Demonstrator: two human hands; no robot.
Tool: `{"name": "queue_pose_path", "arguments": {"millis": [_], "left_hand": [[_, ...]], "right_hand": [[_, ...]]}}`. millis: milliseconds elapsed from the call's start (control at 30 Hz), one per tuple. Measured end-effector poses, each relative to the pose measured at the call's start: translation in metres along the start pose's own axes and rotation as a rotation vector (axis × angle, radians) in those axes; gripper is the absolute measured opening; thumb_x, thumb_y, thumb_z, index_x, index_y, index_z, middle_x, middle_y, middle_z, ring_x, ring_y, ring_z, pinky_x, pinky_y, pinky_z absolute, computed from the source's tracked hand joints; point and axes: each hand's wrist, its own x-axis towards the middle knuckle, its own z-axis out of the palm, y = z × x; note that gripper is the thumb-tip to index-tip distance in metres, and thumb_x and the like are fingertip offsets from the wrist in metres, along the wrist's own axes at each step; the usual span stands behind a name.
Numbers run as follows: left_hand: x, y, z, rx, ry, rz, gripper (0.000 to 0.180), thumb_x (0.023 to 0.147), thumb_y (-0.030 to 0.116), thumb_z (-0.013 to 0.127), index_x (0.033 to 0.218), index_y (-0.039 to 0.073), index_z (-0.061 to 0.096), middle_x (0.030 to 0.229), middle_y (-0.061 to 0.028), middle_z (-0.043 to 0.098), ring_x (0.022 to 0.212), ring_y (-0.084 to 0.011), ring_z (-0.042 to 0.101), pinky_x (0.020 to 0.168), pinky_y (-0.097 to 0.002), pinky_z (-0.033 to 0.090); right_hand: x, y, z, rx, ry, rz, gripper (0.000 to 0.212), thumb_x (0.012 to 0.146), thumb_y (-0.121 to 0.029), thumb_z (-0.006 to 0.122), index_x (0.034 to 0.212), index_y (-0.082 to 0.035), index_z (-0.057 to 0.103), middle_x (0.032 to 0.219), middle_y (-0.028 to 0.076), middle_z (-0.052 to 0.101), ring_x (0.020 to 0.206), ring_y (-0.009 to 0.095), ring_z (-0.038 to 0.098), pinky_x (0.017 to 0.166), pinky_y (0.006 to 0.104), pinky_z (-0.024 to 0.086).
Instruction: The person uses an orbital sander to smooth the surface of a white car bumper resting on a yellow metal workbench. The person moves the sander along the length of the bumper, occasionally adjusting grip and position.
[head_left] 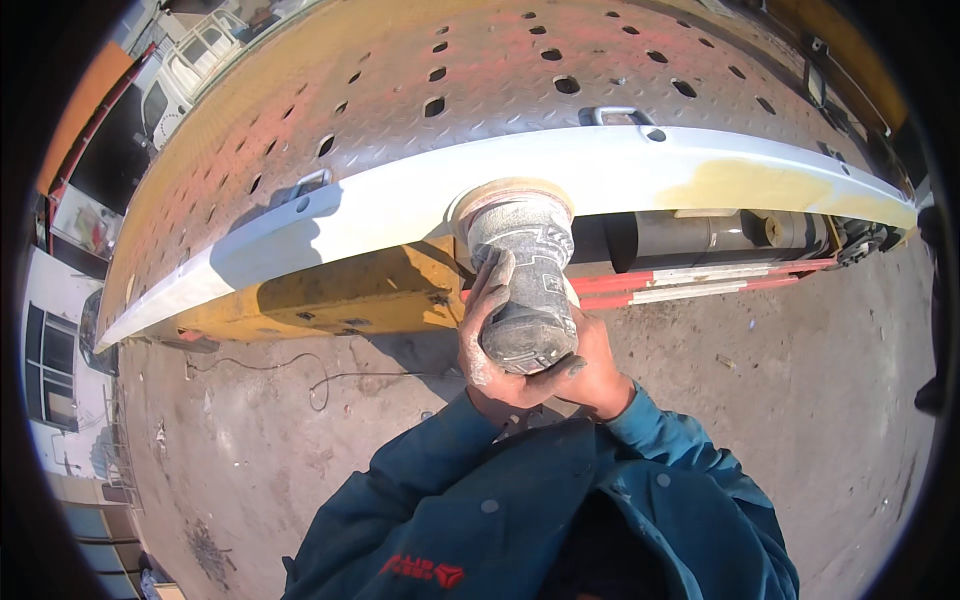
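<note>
A dusty grey power sander [530,285] is held between my two hands, its round pad against the lower edge of a long white panel [400,205]. My left hand [485,335] wraps round the left side of the sander's body, its fingers coated in pale dust. On the other side my right hand [597,370] grips near the rear end, with part of its fingers hidden behind the tool. A yellowish patch [750,185] covers part of the panel to the right of the sander. The panel carries metal handles [620,112] along its upper edge.
Beyond the panel lies a worn steel deck [480,80] with rows of holes. Under it are a yellow beam [350,290], a dark cylindrical tank [690,240] and a red-and-white bar [700,280]. A thin cable [320,380] trails over the concrete floor [300,470]. A white truck [190,65] stands far left.
</note>
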Motion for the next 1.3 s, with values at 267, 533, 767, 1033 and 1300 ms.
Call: {"name": "queue_pose_path", "arguments": {"millis": [267,533,767,1033,1300], "left_hand": [[0.003,0.01,0.011,0.018,0.076,-0.025,0.115,0.074,0.044,0.108,0.16,0.004,0.044,0.161,-0.0352,0.058,0.153,-0.0548,0.055,0.13,-0.0659,0.041],[0.0,-0.001,0.015,-0.005,-0.155,0.056,0.112,0.078,0.044,0.106,0.161,0.003,0.042,0.166,-0.0362,0.052,0.155,-0.0536,0.052,0.13,-0.0653,0.04],[-0.016,-0.007,0.047,0.002,-0.23,0.069,0.114,0.081,0.053,0.103,0.163,0.005,0.042,0.163,-0.0356,0.055,0.155,-0.0579,0.051,0.129,-0.0675,0.04],[-0.006,0.005,0.12,0.01,-0.226,0.141,0.116,0.077,0.051,0.106,0.161,0.001,0.044,0.162,-0.0389,0.055,0.151,-0.0549,0.056,0.128,-0.0666,0.041],[-0.013,0.032,0.221,0.025,-0.304,0.042,0.115,0.08,0.05,0.105,0.164,0.002,0.041,0.165,-0.0365,0.054,0.155,-0.0619,0.05,0.127,-0.0709,0.041]], "right_hand": [[0.0,0.003,0.002,-0.003,-0.006,0.044,0.073,0.083,-0.026,0.088,0.147,0.0,0.066,0.125,0.03,0.079,0.114,0.053,0.077,0.097,0.0512,0.063],[-0.015,0.021,-0.011,0.048,0.068,0.066,0.068,0.083,-0.028,0.09,0.142,-0.002,0.069,0.123,0.027,0.08,0.111,0.05,0.078,0.096,0.0492,0.063],[-0.045,0.053,-0.027,0.053,0.098,0.094,0.058,0.087,-0.027,0.086,0.137,-0.003,0.071,0.124,0.026,0.079,0.112,0.049,0.078,0.095,0.0485,0.063],[-0.044,0.068,-0.103,0.123,0.094,0.098,0.061,0.084,-0.029,0.088,0.137,-0.004,0.071,0.123,0.025,0.079,0.108,0.049,0.078,0.091,0.049,0.064],[-0.071,0.12,-0.196,0.175,0.086,0.116,0.05,0.083,-0.029,0.089,0.126,-0.006,0.077,0.112,0.018,0.082,0.098,0.042,0.081,0.085,0.0465,0.065]]}}
